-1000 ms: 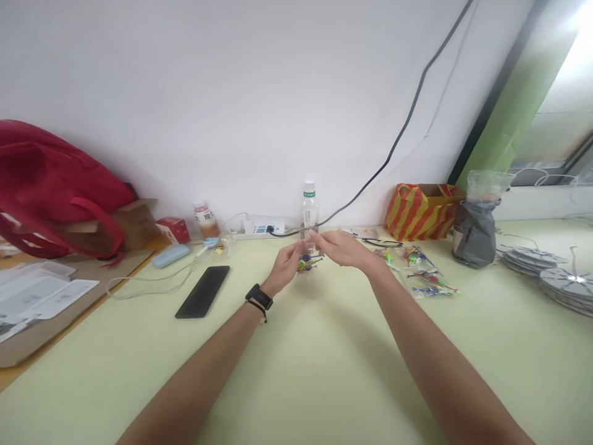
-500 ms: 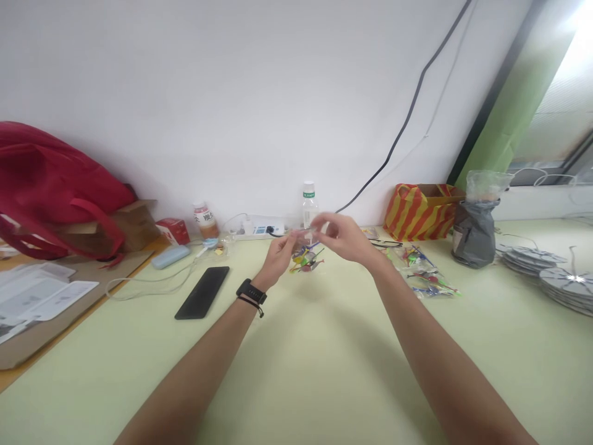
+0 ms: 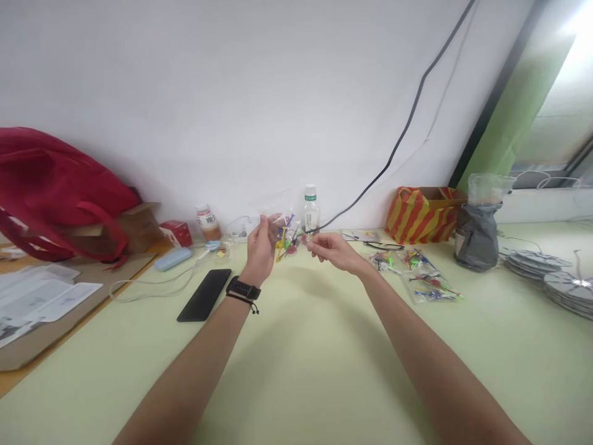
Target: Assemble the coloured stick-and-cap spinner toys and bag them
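Observation:
Above the table, a clear plastic bag (image 3: 291, 235) holds several small coloured plastic pieces in yellow, blue, green and red. My left hand (image 3: 260, 248) grips the bag at its left side, thumb up, and the bag's clear upper part rises behind the fingers. At the right end of the bag, my right hand (image 3: 331, 248) pinches what looks like its lower corner between thumb and forefinger. A watch (image 3: 243, 289) and a thin cord sit on my left wrist. Just behind the hands stands a clear bottle (image 3: 311, 207) with a white cap.
More clear bags of coloured pieces (image 3: 428, 278) lie on the right, with glasses (image 3: 383, 246) behind them. A striped bag (image 3: 419, 216), a grey bag (image 3: 477, 238) and stacked discs (image 3: 569, 287) stand farther right. On the left are a black phone (image 3: 204, 295), cables and a red backpack (image 3: 60, 191).
My right hand has come down from above the bag to its right end. The bag has turned from hanging to a more sideways tilt, and my left hand has shifted slightly left.

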Demonstrator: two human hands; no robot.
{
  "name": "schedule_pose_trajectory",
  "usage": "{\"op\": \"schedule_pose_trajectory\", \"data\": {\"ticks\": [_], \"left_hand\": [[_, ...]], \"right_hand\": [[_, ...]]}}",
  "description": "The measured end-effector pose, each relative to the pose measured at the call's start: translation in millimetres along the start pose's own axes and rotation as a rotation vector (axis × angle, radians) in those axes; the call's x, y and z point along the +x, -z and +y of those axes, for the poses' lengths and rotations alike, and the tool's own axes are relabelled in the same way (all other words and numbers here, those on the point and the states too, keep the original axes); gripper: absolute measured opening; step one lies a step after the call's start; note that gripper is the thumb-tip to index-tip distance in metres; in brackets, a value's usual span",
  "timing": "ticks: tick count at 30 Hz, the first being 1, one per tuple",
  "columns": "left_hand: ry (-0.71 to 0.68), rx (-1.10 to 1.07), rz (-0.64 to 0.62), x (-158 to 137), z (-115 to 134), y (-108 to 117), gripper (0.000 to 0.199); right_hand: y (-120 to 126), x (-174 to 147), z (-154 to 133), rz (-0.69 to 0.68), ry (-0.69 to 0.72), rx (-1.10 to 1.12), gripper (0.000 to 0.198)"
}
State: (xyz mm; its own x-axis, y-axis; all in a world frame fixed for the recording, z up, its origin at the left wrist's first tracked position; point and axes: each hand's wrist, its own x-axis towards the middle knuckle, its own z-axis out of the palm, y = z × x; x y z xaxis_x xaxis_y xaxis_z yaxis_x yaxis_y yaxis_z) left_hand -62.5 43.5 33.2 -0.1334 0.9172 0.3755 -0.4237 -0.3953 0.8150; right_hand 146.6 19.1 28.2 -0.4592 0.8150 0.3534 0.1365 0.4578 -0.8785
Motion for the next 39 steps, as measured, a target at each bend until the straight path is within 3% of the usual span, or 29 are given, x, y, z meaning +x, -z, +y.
{"op": "schedule_pose_trajectory", "data": {"ticks": [2,5,12,18,22,27,33,39], "left_hand": [[-0.023,0.005,0.021,-0.9,-2.5,-1.3,0.049],[-0.012,0.118,-0.094,-5.9,-4.2,-3.6,0.052],[0.161,0.249,-0.340,-20.9,-3.3,-9.0,0.058],[0.137,0.269,-0.425,-28.6,-3.2,-15.9,0.050],[0.134,0.220,-0.435,-30.2,-2.5,-20.4,0.048],[0.152,0.107,-0.310,-27.7,-5.3,-19.3,0.053],[0.199,0.103,-0.303,-29.1,-14.3,-17.4,0.046],[0.212,0.040,-0.328,-34.8,-14.7,-21.5,0.043]], "right_hand": [[1.5,-1.4,0.7,-0.033,-0.013,0.002,0.040],[6.4,-3.9,3.4,-0.052,-0.048,-0.047,0.036],[0.6,7.0,4.6,0.240,0.012,0.197,0.038],[-13.5,12.8,2.4,0.328,0.022,0.257,0.026],[-11.9,11.1,1.2,0.350,0.038,0.221,0.018],[-4.4,11.3,7.1,0.404,0.018,0.107,0.021],[0.0,8.0,0.0,0.307,0.047,0.165,0.015],[5.9,7.0,-9.3,0.335,0.029,0.211,0.035]]}}
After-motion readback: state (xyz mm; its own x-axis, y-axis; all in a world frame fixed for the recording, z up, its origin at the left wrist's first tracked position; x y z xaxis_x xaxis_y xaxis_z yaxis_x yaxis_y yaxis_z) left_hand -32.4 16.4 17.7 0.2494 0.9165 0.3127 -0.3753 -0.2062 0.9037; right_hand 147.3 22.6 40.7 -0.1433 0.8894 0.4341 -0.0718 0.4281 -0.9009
